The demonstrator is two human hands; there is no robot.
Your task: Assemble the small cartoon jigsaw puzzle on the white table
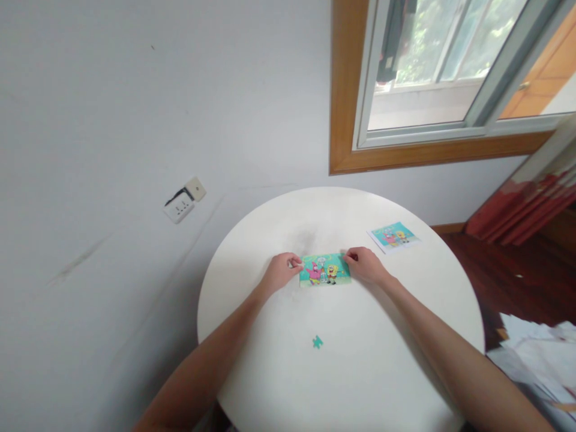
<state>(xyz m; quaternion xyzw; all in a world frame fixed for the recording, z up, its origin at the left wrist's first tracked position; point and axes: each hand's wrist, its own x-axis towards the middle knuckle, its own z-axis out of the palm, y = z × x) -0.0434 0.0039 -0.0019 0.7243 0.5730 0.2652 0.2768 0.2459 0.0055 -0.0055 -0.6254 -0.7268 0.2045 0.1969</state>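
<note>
The puzzle (324, 271) is near the middle of the round white table (373, 354), and from my distance it appears to lie flat. My left hand (279, 271) is at its left edge, with the fingers curled and the thumb near the forefinger. My right hand (365, 264) is at the upper right corner, also with curled fingers, which cover a small part of the picture. Both hands seem to touch the puzzle, but I cannot tell if either of them really grips it. I can see 2 cartoon figures clearly on it, 1 pink and 1 yellow. Nearer to me, 1 loose teal piece (317, 342) rests on the table, well apart from the hands. Beyond my right hand, a card (395, 236) with a similar picture lies near the table's far right edge. On the wall at left I notice a socket (179, 207).
</note>
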